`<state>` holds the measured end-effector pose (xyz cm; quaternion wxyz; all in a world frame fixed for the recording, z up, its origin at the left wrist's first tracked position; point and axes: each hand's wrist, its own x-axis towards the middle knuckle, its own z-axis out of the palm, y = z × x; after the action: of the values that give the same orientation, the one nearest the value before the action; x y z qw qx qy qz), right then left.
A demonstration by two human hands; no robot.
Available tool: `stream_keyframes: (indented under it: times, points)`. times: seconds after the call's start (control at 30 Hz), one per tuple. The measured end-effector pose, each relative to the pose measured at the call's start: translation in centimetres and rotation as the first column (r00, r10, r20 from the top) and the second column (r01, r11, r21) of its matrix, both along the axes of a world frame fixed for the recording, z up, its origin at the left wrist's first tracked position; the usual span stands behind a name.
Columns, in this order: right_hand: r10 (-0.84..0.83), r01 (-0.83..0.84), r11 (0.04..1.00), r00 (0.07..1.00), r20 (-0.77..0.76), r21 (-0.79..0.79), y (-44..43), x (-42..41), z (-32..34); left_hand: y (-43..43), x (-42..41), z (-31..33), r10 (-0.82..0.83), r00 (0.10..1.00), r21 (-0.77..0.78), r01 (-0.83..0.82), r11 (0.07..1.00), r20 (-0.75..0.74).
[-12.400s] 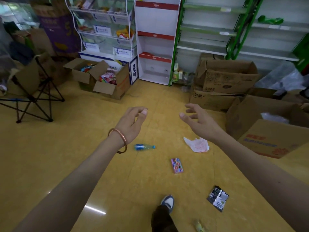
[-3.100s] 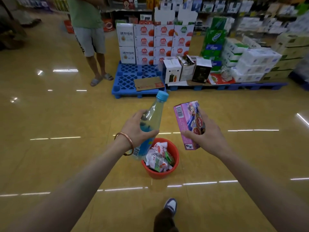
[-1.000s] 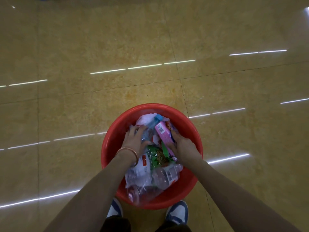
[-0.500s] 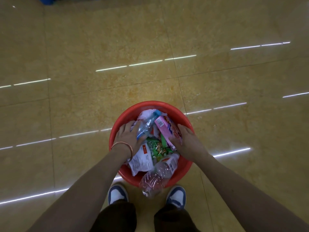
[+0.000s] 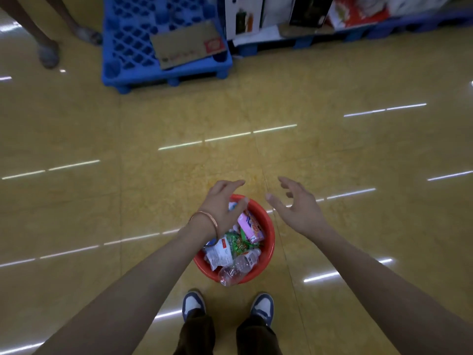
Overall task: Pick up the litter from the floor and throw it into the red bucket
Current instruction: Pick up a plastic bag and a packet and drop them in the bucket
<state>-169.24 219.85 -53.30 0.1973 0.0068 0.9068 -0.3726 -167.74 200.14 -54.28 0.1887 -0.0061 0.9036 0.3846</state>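
Head view, bucket: the round red plastic bucket (image 5: 270,242) stands on the glossy yellow tiled floor (image 5: 128,201) just ahead of the blue-and-white shoes (image 5: 193,303).
Head view, contents: heaped to the rim with litter, including a pink printed carton (image 5: 249,225), a green snack packet (image 5: 238,243), a white wrapper (image 5: 217,254) and a clear crushed plastic bottle (image 5: 236,269).
Left hand: the left hand (image 5: 222,203), a copper bangle (image 5: 207,219) on its wrist, hangs over the bucket's far rim with its fingers loose and nothing in them.
Right hand: the right hand (image 5: 299,211) is spread wide and bare, off the bucket's right side above bare floor, well apart from the left.
Key relation: the bucket lies below the hands and back toward the body, and the left hand is the nearer one. The clear bottle's long axis runs diagonally, one end poking over the near rim toward the shoes.
Judgement: the drop looks finished. No loose litter shows on the tiles here, so the next pick-up probably means turning away.
Risk: the overhanging bottle could roll out.
Background: a blue plastic pallet (image 5: 133,39) carries a flat cardboard sheet (image 5: 184,44).
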Motion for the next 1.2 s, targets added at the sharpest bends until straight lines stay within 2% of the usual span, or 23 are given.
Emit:
stream_keyframes:
  times: [0.2,0.3,0.4,0.57,0.7,0.9,1.07,1.2]
  points:
    - [-0.152,0.125,0.979,0.974,-0.169,-0.158,1.6,1.0,13.3,2.0,-0.9,14.4,0.011,0.991,0.229,0.019,0.973,-0.131]
    - [-0.198,0.164,0.973,0.956,-0.216,-0.163,2.3,3.0,19.2,2.5,-0.9,20.7,-0.03,0.969,0.223,0.087,0.971,-0.244]
    - [-0.27,0.225,0.959,0.915,-0.301,-0.174,3.0,4.7,24.5,3.5,-1.5,26.6,-0.143,0.925,0.167,0.213,0.963,-0.353]
    - [-0.438,0.401,0.898,0.773,-0.459,-0.181,4.8,7.8,31.9,5.6,-1.4,34.8,-0.305,0.79,0.1,0.416,0.904,-0.533]
    - [-0.53,0.52,0.833,0.65,-0.545,-0.191,5.6,12.1,35.4,6.8,1.0,38.0,-0.382,0.694,0.088,0.539,0.838,-0.61]
    - [-0.642,0.674,0.715,0.525,-0.559,-0.188,5.8,20.3,37.3,8.0,5.7,39.1,-0.503,0.584,0.079,0.699,0.711,-0.638]
    - [-0.725,0.807,0.569,0.401,-0.559,-0.159,5.8,28.3,38.4,11.5,10.7,39.8,-0.621,0.447,0.066,0.841,0.537,-0.644]
    - [-0.78,0.898,0.412,0.261,-0.568,-0.153,6.5,35.4,39.4,15.3,16.0,41.0,-0.655,0.342,0.108,0.923,0.37,-0.674]
